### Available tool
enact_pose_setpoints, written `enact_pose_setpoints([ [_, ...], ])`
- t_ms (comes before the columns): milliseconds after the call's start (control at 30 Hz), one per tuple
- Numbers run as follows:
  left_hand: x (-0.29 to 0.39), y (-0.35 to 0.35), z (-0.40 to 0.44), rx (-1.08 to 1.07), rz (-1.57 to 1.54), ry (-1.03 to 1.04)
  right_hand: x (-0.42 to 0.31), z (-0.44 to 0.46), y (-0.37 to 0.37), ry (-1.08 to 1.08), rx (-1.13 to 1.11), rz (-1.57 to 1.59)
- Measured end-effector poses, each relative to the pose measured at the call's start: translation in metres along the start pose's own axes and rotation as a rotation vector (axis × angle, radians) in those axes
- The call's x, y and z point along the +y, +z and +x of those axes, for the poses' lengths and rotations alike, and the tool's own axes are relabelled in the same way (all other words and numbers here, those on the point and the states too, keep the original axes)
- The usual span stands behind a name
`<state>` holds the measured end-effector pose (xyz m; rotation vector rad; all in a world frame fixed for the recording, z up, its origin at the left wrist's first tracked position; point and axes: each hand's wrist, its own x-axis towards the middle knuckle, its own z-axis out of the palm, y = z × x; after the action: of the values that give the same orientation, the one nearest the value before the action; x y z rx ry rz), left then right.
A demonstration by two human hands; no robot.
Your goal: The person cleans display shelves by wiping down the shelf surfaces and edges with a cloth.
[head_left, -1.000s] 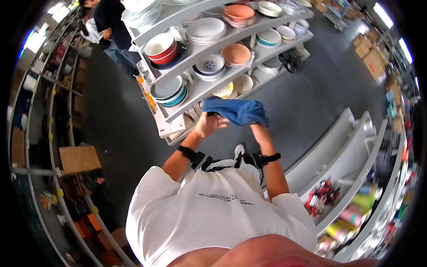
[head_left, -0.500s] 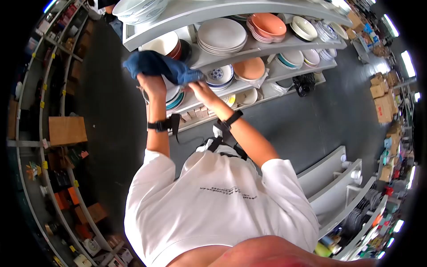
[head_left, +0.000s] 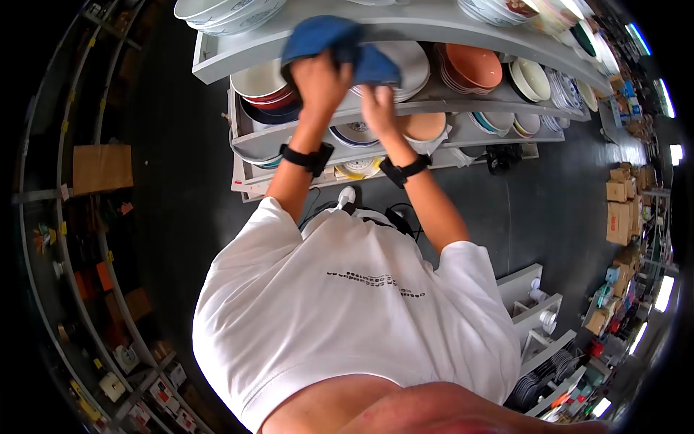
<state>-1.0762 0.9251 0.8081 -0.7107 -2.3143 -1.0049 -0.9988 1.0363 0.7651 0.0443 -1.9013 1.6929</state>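
Some of the plate stack (head_left: 413,64) is hidden now that the blue cloth (head_left: 319,36) has shifted across it, the left hand (head_left: 319,88) gripping the cloth left of the stack, the right hand (head_left: 378,108) seemingly pinching its lower edge, fingertips blurred.

On the shelf unit (head_left: 235,59) across the top, plates (head_left: 413,66) lie between two bowl stacks (head_left: 262,81); a cardboard box (head_left: 103,169) sits at the rack (head_left: 45,196) along the left.
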Motion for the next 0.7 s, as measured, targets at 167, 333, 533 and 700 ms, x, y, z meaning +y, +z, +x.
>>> enact_pose_setpoints([
  [167, 0.053, 0.032, 0.022, 0.101, -0.151, 0.302, -0.019, 0.036, -0.062, -0.275, 0.215, -0.236],
  [333, 0.022, -0.012, 0.017, -0.205, 0.342, -0.259, 0.002, 0.049, -0.059, -0.207, -0.316, -0.112],
  [533, -0.004, -0.017, 0.008, 0.202, 0.603, 0.0, 0.002, 0.021, -0.069, -0.075, -0.773, 0.028],
  [700, 0.033, 0.043, 0.014, 0.301, 0.44, 0.064, 0.008, 0.028, -0.128, -0.197, -0.548, 0.083],
])
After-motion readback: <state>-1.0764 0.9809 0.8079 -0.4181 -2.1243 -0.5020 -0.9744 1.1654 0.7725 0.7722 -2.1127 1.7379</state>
